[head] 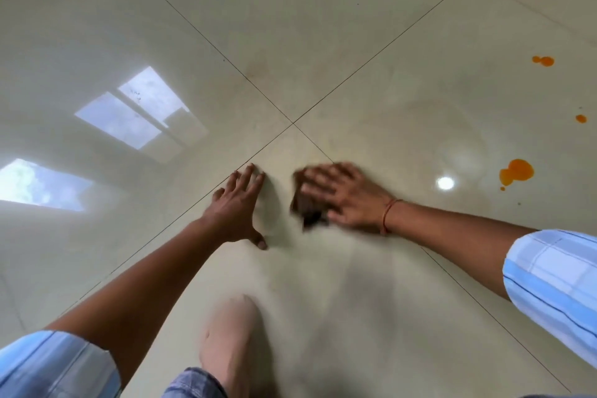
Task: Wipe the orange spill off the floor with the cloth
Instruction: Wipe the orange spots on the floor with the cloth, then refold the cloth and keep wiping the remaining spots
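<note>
so far the orange spill (517, 171) lies unwiped on the floor (355, 26), well apart from the dark cloth (307, 208). the blurred right hand (342, 197) presses it flat with spread fingers, and the left hand (240, 203) rests spread beside it.

Glossy, smooth tiled floor (323, 42); dark cloth (307, 207); checked fabric sleeve (555, 281).
</note>
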A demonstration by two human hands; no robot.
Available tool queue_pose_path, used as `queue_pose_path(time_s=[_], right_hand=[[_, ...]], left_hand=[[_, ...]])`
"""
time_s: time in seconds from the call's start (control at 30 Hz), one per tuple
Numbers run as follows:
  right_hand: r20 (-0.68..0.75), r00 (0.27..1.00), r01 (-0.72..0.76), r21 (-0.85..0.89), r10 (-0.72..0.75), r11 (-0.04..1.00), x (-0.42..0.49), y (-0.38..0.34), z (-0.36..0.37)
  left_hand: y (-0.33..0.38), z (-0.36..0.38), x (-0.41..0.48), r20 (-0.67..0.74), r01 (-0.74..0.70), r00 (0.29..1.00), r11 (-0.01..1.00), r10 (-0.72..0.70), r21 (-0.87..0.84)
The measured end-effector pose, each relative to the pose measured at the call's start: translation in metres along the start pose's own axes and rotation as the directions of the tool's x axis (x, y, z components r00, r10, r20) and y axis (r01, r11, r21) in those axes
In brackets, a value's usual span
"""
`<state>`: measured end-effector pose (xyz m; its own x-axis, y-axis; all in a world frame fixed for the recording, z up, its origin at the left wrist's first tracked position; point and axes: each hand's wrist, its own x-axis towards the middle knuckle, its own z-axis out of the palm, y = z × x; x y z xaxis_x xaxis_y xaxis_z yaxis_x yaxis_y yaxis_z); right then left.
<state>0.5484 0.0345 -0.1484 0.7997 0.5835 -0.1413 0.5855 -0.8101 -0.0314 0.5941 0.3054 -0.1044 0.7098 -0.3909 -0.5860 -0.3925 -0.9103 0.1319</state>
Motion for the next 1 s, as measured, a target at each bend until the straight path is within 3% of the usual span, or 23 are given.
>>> queue_pose_path(time_s=[0.07, 0.1, 0.23, 0.3, 0.37, 0.4, 0.5, 0.63, 0.7, 0.77, 0.9, 1.0], right_hand=[[0.024, 0.898, -0.436, 0.16, 0.439, 0.885, -0.011, 0.02, -0.005], [0.05, 0.863, -0.504, 0.179, 0.503, 0.845, -0.025, 0.017, -0.004], [0.101, 0.974, -0.213, 0.092, 0.204, 0.973, -0.089, 0.004, 0.006], [0.079, 0.902, -0.431, 0.089, 0.425, 0.898, -0.104, 0.025, 0.005], [0.096, 0.751, -0.66, 0.145, 0.653, 0.737, -0.121, 0.031, 0.0], [0.118, 0.745, -0.667, 0.162, 0.656, 0.728, -0.134, 0.024, 0.0], [0.105, 0.862, -0.506, 0.163, 0.495, 0.847, -0.179, -0.006, 0.008], [0.024, 0.877, -0.474, 0.211, 0.481, 0.855, -0.193, 0.007, -0.005], [0.039, 0.846, -0.509, 0.358, 0.532, 0.783, -0.184, 0.014, -0.018], [0.145, 0.795, -0.566, 0.527, 0.589, 0.635, -0.185, 0.022, -0.035], [0.329, 0.669, -0.669, 0.657, 0.667, 0.347, -0.189, 0.048, -0.074], [0.399, 0.626, -0.705, 0.657, 0.67, 0.267, -0.185, 0.073, -0.11]], left_hand=[[0.006, -0.001, 0.0, 0.01, -0.046, 0.999, 0.998, 0.046, 0.044], [0.012, -0.002, 0.0, 0.013, -0.079, 0.997, 0.995, 0.079, 0.061], [0.054, -0.004, 0.002, 0.01, -0.199, 0.98, 0.979, 0.198, 0.04], [0.084, -0.001, 0.009, 0.013, -0.25, 0.968, 0.967, 0.25, 0.051], [0.114, 0.002, 0.018, 0.02, -0.292, 0.957, 0.955, 0.291, 0.044], [0.127, 0.003, 0.021, 0.021, -0.313, 0.95, 0.949, 0.312, 0.042], [0.163, 0.007, 0.026, 0.025, -0.365, 0.931, 0.93, 0.365, 0.027], [0.202, 0.013, 0.024, -0.065, -0.416, 0.908, 0.909, 0.414, -0.02], [0.215, 0.013, 0.027, -0.17, -0.428, 0.899, 0.893, 0.404, -0.137], [0.229, 0.008, 0.03, -0.218, -0.415, 0.908, 0.845, 0.358, -0.337], [0.248, -0.006, 0.039, -0.135, -0.307, 0.95, 0.765, 0.281, -0.566], [0.26, -0.03, 0.041, -0.057, -0.164, 0.979, 0.584, 0.198, -0.795]])
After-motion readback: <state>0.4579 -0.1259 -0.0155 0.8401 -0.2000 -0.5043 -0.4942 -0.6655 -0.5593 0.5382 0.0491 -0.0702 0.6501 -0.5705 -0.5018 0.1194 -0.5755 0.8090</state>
